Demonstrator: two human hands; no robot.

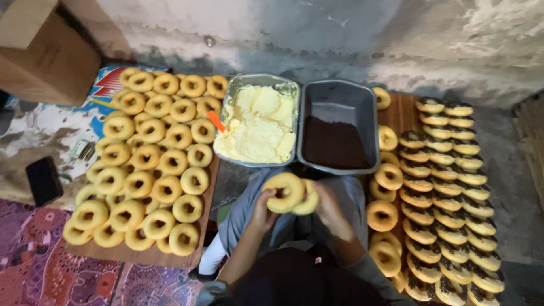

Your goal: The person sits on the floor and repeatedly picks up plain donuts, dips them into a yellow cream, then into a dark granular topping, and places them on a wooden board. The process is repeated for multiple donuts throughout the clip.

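Note:
Both my hands hold a plain golden doughnut [285, 191] over my lap; it looks split into two halves. My left hand [263, 211] grips the front ring, fingers through its hole. My right hand [331, 208] holds the back half [309, 199]. Just beyond stand a metal pan of pale yellow cream [258, 124] with an orange-handled tool [216, 120] resting in it, and a grey pan of dark chocolate sprinkles [335, 141].
Several plain doughnuts [148, 164] fill a board [206, 226] on the left. On the right board [400, 110], rows of finished doughnuts with dark topping [453, 192] stand on edge beside plain ones [383, 214]. A cardboard box [39, 51] and a dark phone [44, 180] lie left.

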